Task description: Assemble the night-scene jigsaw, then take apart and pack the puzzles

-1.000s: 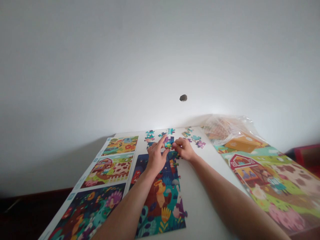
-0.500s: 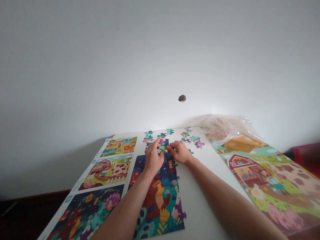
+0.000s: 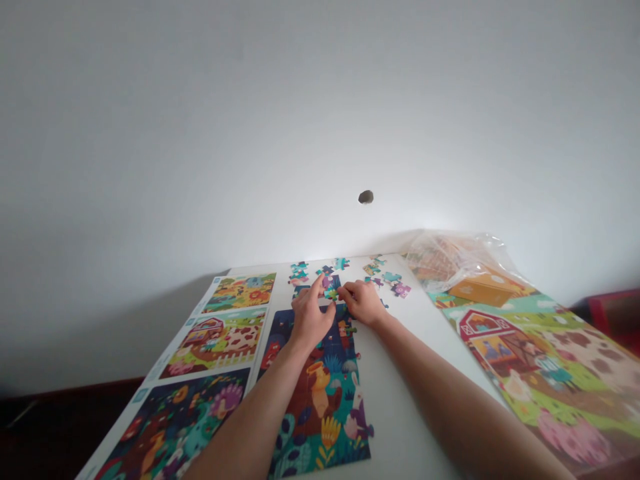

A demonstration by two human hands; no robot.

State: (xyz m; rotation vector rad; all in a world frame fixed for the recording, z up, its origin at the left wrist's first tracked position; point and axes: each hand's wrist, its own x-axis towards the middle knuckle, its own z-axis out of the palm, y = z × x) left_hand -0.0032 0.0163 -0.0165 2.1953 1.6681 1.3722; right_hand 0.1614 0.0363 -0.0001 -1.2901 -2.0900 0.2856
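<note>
A partly built dark jigsaw point(image 3: 320, 393) with a rooster and flowers lies on the white table point(image 3: 400, 373). Both my hands meet at its far edge. My left hand point(image 3: 309, 318) and my right hand point(image 3: 361, 303) each pinch a small green and blue puzzle piece point(image 3: 331, 293) between fingertips, pressing it against the top of the jigsaw. Several loose pieces point(image 3: 387, 279) are scattered just beyond my hands near the table's far edge.
A sheet of reference pictures point(image 3: 210, 347) lies left of the jigsaw. On the right lies a finished farm puzzle point(image 3: 540, 367) with a red barn. Behind it sit an orange box point(image 3: 483, 290) and a clear plastic bag point(image 3: 450, 253). A white wall rises behind.
Both hands stayed at the jigsaw's far edge, shifting slightly left then back while working the small piece. The view moved a little.
</note>
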